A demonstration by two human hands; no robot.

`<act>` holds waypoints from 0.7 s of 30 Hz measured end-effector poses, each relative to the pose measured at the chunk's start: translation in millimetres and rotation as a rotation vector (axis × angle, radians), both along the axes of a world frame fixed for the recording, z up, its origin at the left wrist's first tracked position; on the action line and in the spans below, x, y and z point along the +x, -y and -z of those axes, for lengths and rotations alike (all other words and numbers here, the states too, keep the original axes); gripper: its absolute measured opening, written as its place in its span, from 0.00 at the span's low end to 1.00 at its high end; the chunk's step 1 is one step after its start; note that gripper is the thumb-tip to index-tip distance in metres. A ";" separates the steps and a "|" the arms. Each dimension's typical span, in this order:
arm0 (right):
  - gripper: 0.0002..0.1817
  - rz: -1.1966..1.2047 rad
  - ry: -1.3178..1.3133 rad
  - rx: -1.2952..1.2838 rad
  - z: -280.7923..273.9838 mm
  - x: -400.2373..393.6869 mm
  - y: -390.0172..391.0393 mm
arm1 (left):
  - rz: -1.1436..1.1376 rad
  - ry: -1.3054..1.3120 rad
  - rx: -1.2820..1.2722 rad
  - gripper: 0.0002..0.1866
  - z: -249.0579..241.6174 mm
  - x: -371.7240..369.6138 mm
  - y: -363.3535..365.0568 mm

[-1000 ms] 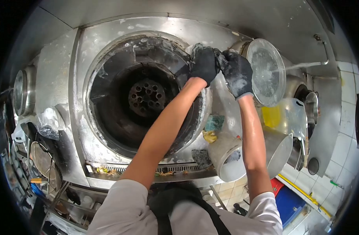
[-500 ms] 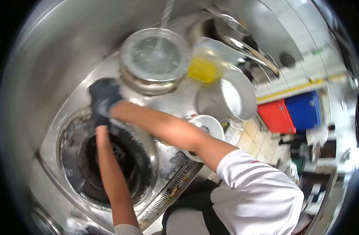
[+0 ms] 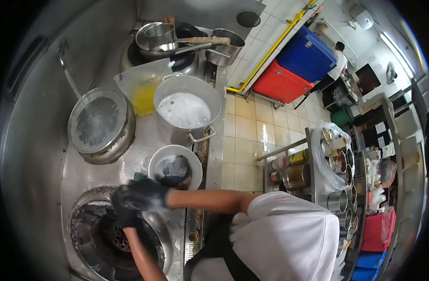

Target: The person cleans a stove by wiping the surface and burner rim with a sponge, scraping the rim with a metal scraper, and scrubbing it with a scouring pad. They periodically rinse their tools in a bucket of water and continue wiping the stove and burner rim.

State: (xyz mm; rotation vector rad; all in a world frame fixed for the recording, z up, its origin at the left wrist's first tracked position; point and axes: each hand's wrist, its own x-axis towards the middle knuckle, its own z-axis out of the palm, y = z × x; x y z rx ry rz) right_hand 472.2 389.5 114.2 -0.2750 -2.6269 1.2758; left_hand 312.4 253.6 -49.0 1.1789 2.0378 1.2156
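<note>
Both my hands wear black gloves and are bunched together over the upper rim of a round burner well [image 3: 83,220]. My right hand [image 3: 149,194] reaches in from the right and overlaps my left hand [image 3: 124,210], which comes up from below. The fingers look closed, but blur and overlap keep me from making out what is in them. Just above them a small teal piece [image 3: 140,176] shows on the steel. Beside my right hand stands a white bucket [image 3: 154,164] with dark grey cloths [image 3: 174,169] in it.
A water-filled pan [image 3: 100,119] sits on the back burner. A tall pot [image 3: 177,133] holds foamy water, beside a clear container of yellow liquid [image 3: 144,100]. Pans [image 3: 160,37] are stacked farther off. Across the tiled floor [image 3: 252,140] are shelves [image 3: 294,175] and a person [image 3: 338,63].
The view has swung right, showing more floor and shelving. My joined hands have moved from near the back pan towards the white bucket. Water no longer pours into the pan.
</note>
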 end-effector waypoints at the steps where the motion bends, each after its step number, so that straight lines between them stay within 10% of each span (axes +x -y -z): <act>1: 0.13 0.007 -0.050 -0.045 -18.0 34.2 -7.8 | -0.110 -0.594 0.154 0.19 -59.4 39.7 -1.1; 9: 0.21 0.265 -0.351 -0.644 6.2 128.5 -1.6 | -0.189 -0.531 0.368 0.29 -126.4 155.4 -51.8; 12: 0.22 0.292 -0.377 -0.628 -13.6 101.4 -54.1 | -0.300 -0.939 -0.094 0.29 -65.4 165.1 -51.6; 14: 0.24 0.421 -0.436 -0.480 1.7 34.6 -132.0 | -0.457 -0.532 0.007 0.25 -100.8 157.5 -2.0; 19: 0.29 0.743 -0.650 0.801 21.5 -122.3 -289.4 | -0.601 -0.852 -0.288 0.13 -114.3 172.5 159.2; 21: 0.27 0.601 -0.772 0.822 31.0 -176.3 -290.0 | -0.786 -0.694 -0.432 0.11 -121.1 199.0 225.1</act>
